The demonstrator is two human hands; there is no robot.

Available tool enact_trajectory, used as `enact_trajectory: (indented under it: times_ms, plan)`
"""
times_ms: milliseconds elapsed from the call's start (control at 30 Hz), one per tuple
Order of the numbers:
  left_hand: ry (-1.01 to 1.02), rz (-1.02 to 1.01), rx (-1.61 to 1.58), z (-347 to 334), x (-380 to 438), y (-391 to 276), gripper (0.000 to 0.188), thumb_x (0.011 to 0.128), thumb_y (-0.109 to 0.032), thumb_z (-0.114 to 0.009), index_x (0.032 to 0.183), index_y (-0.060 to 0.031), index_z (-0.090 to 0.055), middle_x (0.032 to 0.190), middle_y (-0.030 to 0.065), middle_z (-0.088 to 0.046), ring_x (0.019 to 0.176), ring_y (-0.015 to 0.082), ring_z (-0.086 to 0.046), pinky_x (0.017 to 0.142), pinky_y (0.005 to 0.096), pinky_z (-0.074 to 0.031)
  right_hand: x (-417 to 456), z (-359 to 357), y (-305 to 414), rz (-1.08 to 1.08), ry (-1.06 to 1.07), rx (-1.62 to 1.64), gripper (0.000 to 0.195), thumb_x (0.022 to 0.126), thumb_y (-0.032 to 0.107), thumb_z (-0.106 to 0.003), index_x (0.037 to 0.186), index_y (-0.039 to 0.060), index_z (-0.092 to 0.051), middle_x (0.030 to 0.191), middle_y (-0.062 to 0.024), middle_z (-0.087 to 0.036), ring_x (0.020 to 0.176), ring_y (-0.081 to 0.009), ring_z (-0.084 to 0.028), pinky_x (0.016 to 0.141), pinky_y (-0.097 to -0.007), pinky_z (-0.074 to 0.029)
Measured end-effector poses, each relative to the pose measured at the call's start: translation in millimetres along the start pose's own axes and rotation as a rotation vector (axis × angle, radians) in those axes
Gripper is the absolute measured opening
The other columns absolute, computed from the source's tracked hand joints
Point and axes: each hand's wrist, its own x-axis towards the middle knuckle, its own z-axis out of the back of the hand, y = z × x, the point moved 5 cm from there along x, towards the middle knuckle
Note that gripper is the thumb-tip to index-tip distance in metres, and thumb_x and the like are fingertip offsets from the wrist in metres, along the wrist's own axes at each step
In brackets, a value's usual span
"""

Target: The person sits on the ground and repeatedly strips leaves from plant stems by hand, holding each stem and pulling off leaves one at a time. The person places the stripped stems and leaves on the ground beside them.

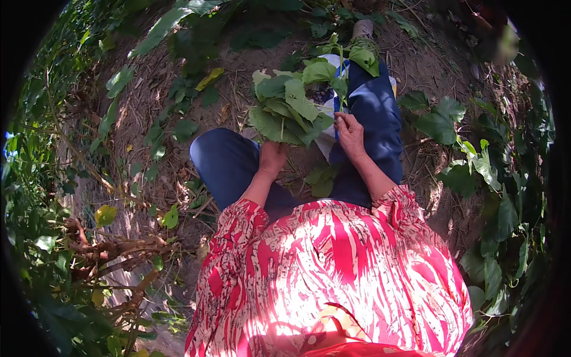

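My left hand (273, 156) is closed beneath a layered bunch of broad green leaves (285, 107) with toothed edges, which look like vine leaves. The leaves hide most of its fingers. To the right, my right hand (349, 131) pinches the lower stem of a leafy green shoot (341, 96), which stands upright with its leaves spread at the top. Behind both hands, a white bag (328, 109) with blue parts lies against the inside of my right leg. Its mouth shows dark contents too small to make out, and the leaves cover part of it.
My bent left knee (223, 156) and outstretched right leg (374, 102) frame the hands on bare soil (250, 67) strewn with dry stalks. Woody vine branches (120, 252) stick out at the left. Dense foliage (473, 169) hangs at the right, and a large leaf (163, 29) overhangs the upper left.
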Motion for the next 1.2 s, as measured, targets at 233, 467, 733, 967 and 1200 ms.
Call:
enact_trajectory:
  times_ms: [233,467,733,967,1200]
  plan:
    - [0.145,0.173,-0.001,-2.6,-5.8,7.2,0.015,0.081,-0.012,-0.056,0.091,-0.0011,-0.058,0.072,0.0195,-0.061,0.068,0.0375,-0.059,0.058,0.0414,-0.045,-4.8,-12.4,-17.6,-0.091,0.176,-0.218,0.021,0.082,0.012,-0.055,0.097,0.0009,-0.064,0.078,-0.0155,-0.063,0.073,-0.0256,-0.063,0.069,-0.0337,-0.049]
    - [0.132,0.495,-0.527,-4.8,-4.5,21.3,0.015,0.089,-0.015,-0.054,0.094,-0.001,-0.058,0.075,0.0055,-0.063,0.054,0.0076,-0.057,0.051,0.022,-0.046,-46.9,-62.6,-23.5,0.019,0.925,-0.531,0.035,0.079,0.02,-0.056,0.105,-0.0025,-0.058,0.092,-0.0226,-0.062,0.092,-0.0361,-0.059,0.078,-0.0407,-0.046]
    - [0.026,0.603,-0.85,7.6,3.8,4.6,0.02,0.091,-0.018,-0.054,0.103,-0.0025,-0.054,0.081,0.0101,-0.064,0.053,0.0083,-0.056,0.049,0.0201,-0.045,-91.7,-87.3,-40.2,0.066,1.32,-0.492,0.031,0.075,0.029,-0.063,0.084,-0.0007,-0.061,0.079,-0.0227,-0.061,0.081,-0.0374,-0.061,0.07,-0.0448,-0.047]
    - [0.035,0.572,-0.927,4.6,6.2,-1.4,0.028,0.09,-0.015,-0.055,0.115,-0.0029,-0.05,0.085,0.0066,-0.063,0.055,0.007,-0.054,0.051,0.0197,-0.045,-87.5,-79.4,-14.3,-0.087,1.18,-0.355,0.022,0.076,0.023,-0.062,0.081,0.002,-0.061,0.074,-0.019,-0.061,0.077,-0.036,-0.06,0.067,-0.0448,-0.046]
    - [0.285,0.583,-0.439,-12.8,-8.1,3.3,0.016,0.085,-0.016,-0.061,0.091,-0.001,-0.058,0.069,0.002,-0.06,0.053,0.0065,-0.054,0.047,0.0207,-0.042,-76.0,-76.5,-0.3,-0.012,0.943,-0.522,0.023,0.076,0.025,-0.063,0.076,0.0025,-0.059,0.074,-0.0192,-0.061,0.078,-0.0381,-0.059,0.067,-0.0462,-0.046]
